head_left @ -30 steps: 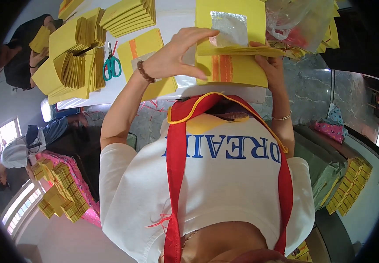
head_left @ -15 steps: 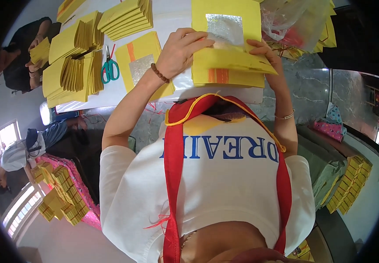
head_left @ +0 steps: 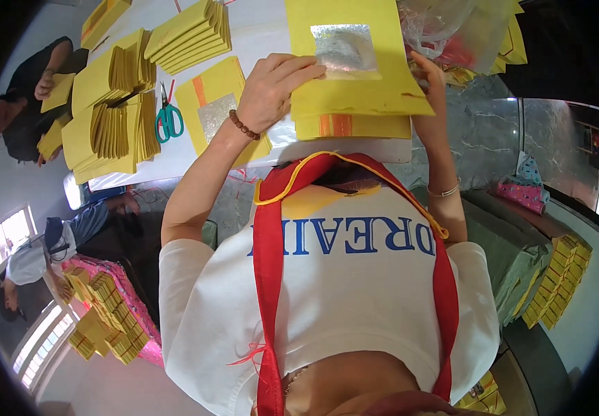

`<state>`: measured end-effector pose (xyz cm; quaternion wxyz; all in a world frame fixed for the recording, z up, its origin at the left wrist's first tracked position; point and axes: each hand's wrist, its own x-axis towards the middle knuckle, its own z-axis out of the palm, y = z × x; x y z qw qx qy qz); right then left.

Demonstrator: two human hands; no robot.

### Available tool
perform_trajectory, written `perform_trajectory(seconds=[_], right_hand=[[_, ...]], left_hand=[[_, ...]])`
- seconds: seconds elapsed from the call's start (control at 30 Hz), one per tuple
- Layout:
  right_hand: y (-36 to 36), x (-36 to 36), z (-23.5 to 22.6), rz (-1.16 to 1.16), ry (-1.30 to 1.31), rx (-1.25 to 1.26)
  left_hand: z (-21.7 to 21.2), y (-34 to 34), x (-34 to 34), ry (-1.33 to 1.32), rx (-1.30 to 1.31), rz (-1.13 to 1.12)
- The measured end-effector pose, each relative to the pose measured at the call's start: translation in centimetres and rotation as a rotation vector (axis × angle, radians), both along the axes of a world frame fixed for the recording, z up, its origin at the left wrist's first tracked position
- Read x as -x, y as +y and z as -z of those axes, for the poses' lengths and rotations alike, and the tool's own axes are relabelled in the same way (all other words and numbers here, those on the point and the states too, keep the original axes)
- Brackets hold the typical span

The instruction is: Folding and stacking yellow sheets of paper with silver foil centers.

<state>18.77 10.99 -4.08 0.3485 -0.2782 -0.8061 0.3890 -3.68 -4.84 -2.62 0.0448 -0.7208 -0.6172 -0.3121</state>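
Observation:
A yellow paper sheet [head_left: 355,97] with a silver foil square [head_left: 345,50] lies over a stack of yellow paper [head_left: 355,127] at the table's near edge. The lower strip of this sheet reaches out past the right side. My left hand [head_left: 271,90] is bent over the sheet's left edge, fingertips at the foil; its thumb is hidden. At the right edge, my right hand [head_left: 430,87] has its fingers curled around the paper, partly behind it. Left of my left wrist lie another foil-marked yellow sheet [head_left: 206,90] and teal-handled scissors [head_left: 169,123].
Folded yellow paper bundles [head_left: 115,132] and another folded stack [head_left: 192,35] fill the table's left. A clear plastic bag [head_left: 445,31] sits at the far right. A co-worker [head_left: 32,90] handles yellow paper at the left; another person [head_left: 36,256] is by more bundles [head_left: 108,312].
The sheet's near strip, raised and curled before, now lies flatter toward me. My right hand has come a little lower. The co-worker's hands at the left have moved apart.

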Motion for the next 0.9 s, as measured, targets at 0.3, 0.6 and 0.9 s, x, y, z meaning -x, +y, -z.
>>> perform_trajectory(seconds=[0.3, 0.6, 0.9], right_hand=[[0.0, 1.0, -3.5, -0.123, 0.030, 0.317], [1.6, 2.8, -3.5, -0.480, 0.559, 1.498], [1.2, 3.5, -3.0, -0.390, 0.497, 1.250]], left_hand=[[0.8, 0.0, 0.5, -0.296, -0.040, -0.017], [0.2, 0.0, 0.3, -0.365, -0.037, 0.031], [-0.4, 0.1, 0.0, -0.302, -0.170, -0.193]])
